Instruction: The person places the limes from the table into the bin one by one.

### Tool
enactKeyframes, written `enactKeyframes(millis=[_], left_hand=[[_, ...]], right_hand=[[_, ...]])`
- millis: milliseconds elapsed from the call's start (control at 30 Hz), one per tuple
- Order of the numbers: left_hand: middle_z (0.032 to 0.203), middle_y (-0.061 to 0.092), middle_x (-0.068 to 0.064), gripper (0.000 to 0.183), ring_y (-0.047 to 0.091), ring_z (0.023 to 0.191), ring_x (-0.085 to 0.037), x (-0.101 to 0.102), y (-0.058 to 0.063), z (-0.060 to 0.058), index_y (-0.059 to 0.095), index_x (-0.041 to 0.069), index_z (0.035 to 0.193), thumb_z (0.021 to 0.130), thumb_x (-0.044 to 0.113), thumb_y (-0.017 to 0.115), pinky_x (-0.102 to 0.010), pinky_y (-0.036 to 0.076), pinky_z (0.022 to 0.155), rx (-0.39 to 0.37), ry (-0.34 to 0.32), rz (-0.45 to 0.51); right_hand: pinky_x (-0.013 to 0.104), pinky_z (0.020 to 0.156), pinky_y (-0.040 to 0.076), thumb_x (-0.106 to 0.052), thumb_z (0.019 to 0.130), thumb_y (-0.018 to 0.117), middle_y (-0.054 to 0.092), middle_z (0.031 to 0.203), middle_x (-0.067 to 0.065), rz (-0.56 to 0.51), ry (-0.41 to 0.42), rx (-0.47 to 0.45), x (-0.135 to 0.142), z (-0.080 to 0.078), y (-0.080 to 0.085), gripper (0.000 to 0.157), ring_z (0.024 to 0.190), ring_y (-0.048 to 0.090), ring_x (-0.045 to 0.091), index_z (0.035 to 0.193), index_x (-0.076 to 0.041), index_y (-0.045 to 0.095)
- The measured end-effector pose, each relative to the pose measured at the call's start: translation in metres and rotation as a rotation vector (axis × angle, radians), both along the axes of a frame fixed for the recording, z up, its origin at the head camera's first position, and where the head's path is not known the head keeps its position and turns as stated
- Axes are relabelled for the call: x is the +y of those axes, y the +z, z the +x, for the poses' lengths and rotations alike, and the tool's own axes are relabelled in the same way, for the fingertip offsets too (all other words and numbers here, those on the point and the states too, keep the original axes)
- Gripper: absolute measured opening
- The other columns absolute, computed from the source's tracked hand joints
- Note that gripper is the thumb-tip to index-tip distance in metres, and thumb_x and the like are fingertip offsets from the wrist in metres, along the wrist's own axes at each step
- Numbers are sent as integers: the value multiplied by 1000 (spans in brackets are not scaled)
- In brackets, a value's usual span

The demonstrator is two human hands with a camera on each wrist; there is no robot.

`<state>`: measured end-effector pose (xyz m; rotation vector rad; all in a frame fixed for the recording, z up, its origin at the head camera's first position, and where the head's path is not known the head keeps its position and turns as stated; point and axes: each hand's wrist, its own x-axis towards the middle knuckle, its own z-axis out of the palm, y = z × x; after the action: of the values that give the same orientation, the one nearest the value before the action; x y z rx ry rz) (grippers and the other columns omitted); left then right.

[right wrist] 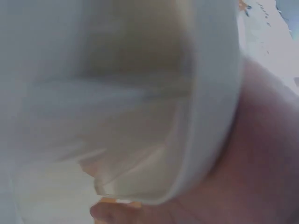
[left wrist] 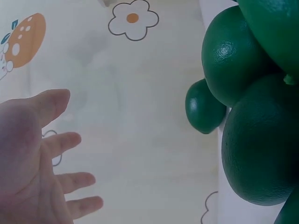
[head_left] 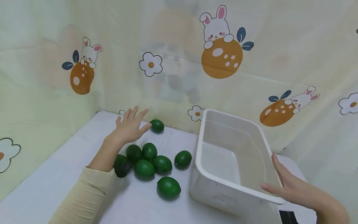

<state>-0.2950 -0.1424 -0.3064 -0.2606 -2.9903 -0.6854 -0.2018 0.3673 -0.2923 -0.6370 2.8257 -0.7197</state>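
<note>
My left hand (head_left: 129,127) hovers over the far left of the table with its fingers spread and holds nothing. Green limes lie below and around it: several form a cluster near the wrist, among them a front lime (head_left: 144,169). Beside the thumb, a single lime (head_left: 157,126) lies near the back edge. In the left wrist view the palm shows bare, with a large lime (left wrist: 261,142) to its right. At the right, my right hand (head_left: 296,189) grips a white plastic bin (head_left: 229,185) at its near right corner, thumb over the rim. The right wrist view is blurred.
Two limes lie apart from the cluster, a right lime (head_left: 183,159) by the bin's left wall and a near lime (head_left: 169,187). A rabbit-print curtain (head_left: 173,40) hangs behind the white table (head_left: 67,161). A black object (head_left: 288,217) sits at the front right.
</note>
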Motion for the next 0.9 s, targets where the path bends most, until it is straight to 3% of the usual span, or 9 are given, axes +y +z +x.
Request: enactKeyframes(millis=[67, 167, 300, 367, 433, 500, 567, 700, 900], left_hand=[[159, 2, -18, 65, -2, 145, -43, -4, 0, 0, 15, 24, 153, 98, 48, 41, -73, 3, 106, -1, 3, 2], [159, 1, -19, 66, -3, 145, -44, -7, 0, 0, 15, 23, 153, 98, 48, 41, -74, 2, 105, -10, 7, 6], [159, 0, -18, 66, -4, 145, -44, -8, -2, 1, 14, 24, 153, 98, 49, 41, -73, 1, 105, -20, 6, 11], [159, 0, -18, 66, -4, 145, -43, -8, -2, 1, 14, 24, 153, 98, 49, 40, -73, 2, 106, -23, 10, 10], [159, 1, -18, 66, -3, 145, -43, -8, -1, 1, 14, 24, 153, 98, 49, 40, -73, 2, 106, -25, 7, 14], [159, 1, -18, 66, -2, 145, -44, -8, -1, 1, 14, 25, 153, 98, 49, 40, -74, 3, 105, -32, 0, 16], [159, 2, -19, 67, -1, 145, -44, -7, 0, 0, 13, 25, 153, 98, 50, 41, -74, 3, 105, -43, -14, 17], [159, 4, -19, 68, 1, 145, -44, -4, -2, -1, 13, 25, 153, 97, 51, 41, -75, 4, 104, -110, -53, -2], [159, 4, -19, 69, 2, 145, -44, -2, -3, -2, 13, 24, 153, 97, 50, 42, -75, 5, 104, -177, -82, -41]], right_hand=[[33, 91, 47, -23, 95, 56, 15, 153, 24, -16, -40, -43, -10, -5, 5, 95, 119, 30, -11, 149, -16, -21], [59, 96, 40, -28, 95, 56, 13, 154, 25, -47, -94, -72, -25, -10, 11, 94, 131, 34, 22, 149, -16, -20], [77, 90, 26, -34, 96, 53, 3, 153, 28, 6, -134, -35, -33, -7, 15, 91, 131, 20, 49, 150, -11, -17], [68, 102, 26, -33, 98, 51, 6, 152, 29, 59, -109, 20, -30, 0, 14, 86, 134, 16, 43, 151, -8, -13], [41, 118, 14, -30, 97, 52, 0, 154, 29, 106, -68, 63, -25, 11, 11, 87, 144, -1, 25, 150, -3, -11], [9, 109, 7, -26, 93, 60, 6, 154, 28, 127, -18, 130, -22, 20, 7, 89, 140, -5, -2, 151, 1, -3], [-7, 90, 2, -24, 88, 67, 14, 152, 27, 133, 3, 174, -22, 25, 4, 90, 127, -1, -22, 150, 2, 7], [-1, 85, 13, -21, 80, 75, 34, 132, 16, 78, 17, 229, -23, 27, 3, 78, 110, 19, -16, 138, -4, 25], [-2, 97, -5, -24, 89, 66, 6, 154, 27, 87, -29, 98, -18, 27, 4, 95, 138, -6, -5, 152, -4, -2]])
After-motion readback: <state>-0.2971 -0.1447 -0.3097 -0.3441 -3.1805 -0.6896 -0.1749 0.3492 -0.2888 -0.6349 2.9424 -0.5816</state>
